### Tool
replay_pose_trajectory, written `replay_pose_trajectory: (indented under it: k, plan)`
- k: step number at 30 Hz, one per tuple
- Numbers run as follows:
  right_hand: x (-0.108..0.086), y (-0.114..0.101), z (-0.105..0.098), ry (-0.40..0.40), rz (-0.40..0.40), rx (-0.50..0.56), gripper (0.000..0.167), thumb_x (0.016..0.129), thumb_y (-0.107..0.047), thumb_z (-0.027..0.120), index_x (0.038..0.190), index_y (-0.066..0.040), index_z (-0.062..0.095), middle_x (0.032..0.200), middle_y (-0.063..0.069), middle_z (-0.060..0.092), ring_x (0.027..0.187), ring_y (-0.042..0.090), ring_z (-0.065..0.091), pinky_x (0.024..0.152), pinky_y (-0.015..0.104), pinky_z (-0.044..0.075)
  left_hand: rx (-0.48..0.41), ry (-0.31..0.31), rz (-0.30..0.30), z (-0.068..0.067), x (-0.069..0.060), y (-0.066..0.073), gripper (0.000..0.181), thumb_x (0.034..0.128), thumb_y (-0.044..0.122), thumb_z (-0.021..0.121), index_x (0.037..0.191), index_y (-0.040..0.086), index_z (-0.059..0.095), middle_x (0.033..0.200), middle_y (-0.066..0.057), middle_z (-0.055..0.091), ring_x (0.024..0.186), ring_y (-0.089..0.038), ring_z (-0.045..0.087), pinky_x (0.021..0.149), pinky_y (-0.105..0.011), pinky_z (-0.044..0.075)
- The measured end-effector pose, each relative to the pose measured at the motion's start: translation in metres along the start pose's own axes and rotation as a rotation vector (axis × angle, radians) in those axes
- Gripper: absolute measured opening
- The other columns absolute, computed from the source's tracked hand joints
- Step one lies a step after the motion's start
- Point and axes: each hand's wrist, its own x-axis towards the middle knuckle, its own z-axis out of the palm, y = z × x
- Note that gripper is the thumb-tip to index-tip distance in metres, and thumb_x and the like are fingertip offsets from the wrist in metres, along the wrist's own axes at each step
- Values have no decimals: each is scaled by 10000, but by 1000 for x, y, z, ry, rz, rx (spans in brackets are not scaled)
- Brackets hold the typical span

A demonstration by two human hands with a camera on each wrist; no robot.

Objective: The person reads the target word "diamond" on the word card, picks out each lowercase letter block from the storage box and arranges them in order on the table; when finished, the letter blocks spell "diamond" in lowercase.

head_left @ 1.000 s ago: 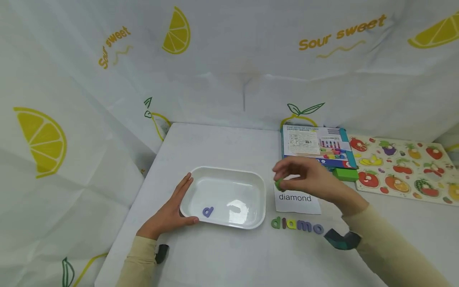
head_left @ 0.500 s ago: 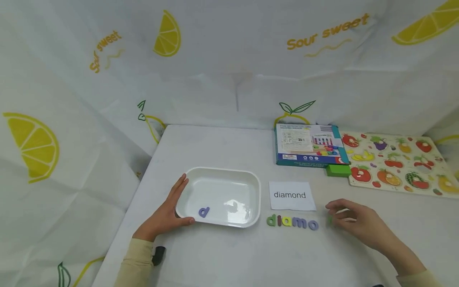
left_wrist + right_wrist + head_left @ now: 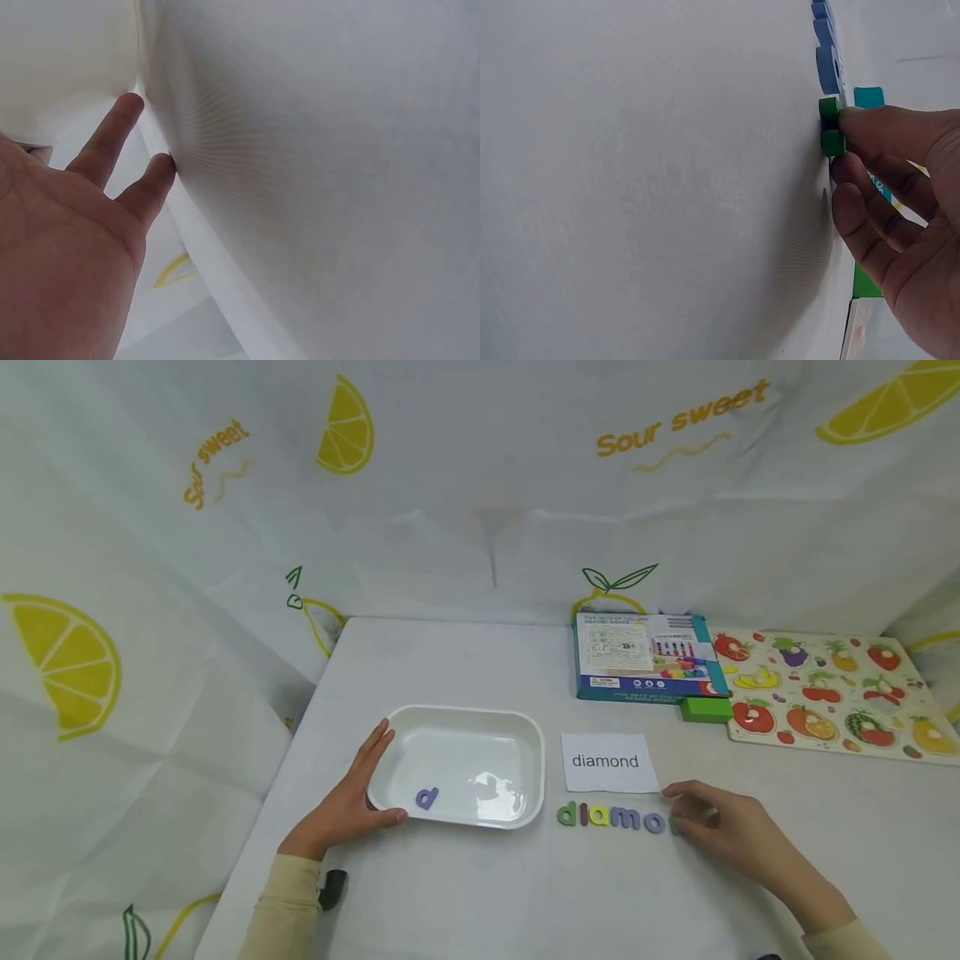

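Note:
My right hand (image 3: 731,827) pinches a green letter (image 3: 831,141) at the right end of a row of foam-like letters. In the right wrist view its two legs show, like an "n", low against the table; the thumb and fingers cover the rest. To its left lie a purple "o" (image 3: 655,823), a purple "m" (image 3: 625,817), a yellow "a" (image 3: 598,815), a brown "i" (image 3: 583,814) and a green "d" (image 3: 567,814). My left hand (image 3: 347,806) rests, fingers spread, against the left end of a white tray (image 3: 480,824). A purple "d" (image 3: 427,797) lies inside.
A white card (image 3: 609,777) printed "diamond" lies just behind the letter row. Farther back are a cardboard toy box (image 3: 648,656), a green block (image 3: 706,709) and a fruit puzzle board (image 3: 832,693). A lemon-print curtain (image 3: 465,510) hangs behind the table.
My right hand has come down from above the card to the end of the letter row, carrying the green letter, then moved slightly left beside the "o". The left hand stays at the tray.

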Motion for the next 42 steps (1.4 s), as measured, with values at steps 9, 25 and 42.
replay_pose_trajectory:
  k: [9,25,42]
  plan:
    - [6,-2,-2,-30,-19,12,400,815,-34,826,1175,-166,713,911,-148,666,815,48,596,730,266,550,5,0,-9,-2,0,1,1225,757,363,903,1648,188,80,1701,29,-25,1535,-292,102,1101,-621,306]
    - [45,-61,-46,62,-242,206,328,951,-121,729,1269,-148,656,1171,-8,694,1043,47,632,841,180,516,29,-1,-10,-2,2,-3,1247,743,360,913,1649,197,71,1702,13,-22,1536,-288,101,1100,-621,308]
    - [145,-207,9,-651,-534,259,412,924,-159,767,1308,-257,655,1265,-178,633,1199,99,597,889,238,528,-16,-10,-23,0,2,-1,1248,740,314,921,1648,198,73,1702,19,-36,1530,-323,107,1106,-630,289]
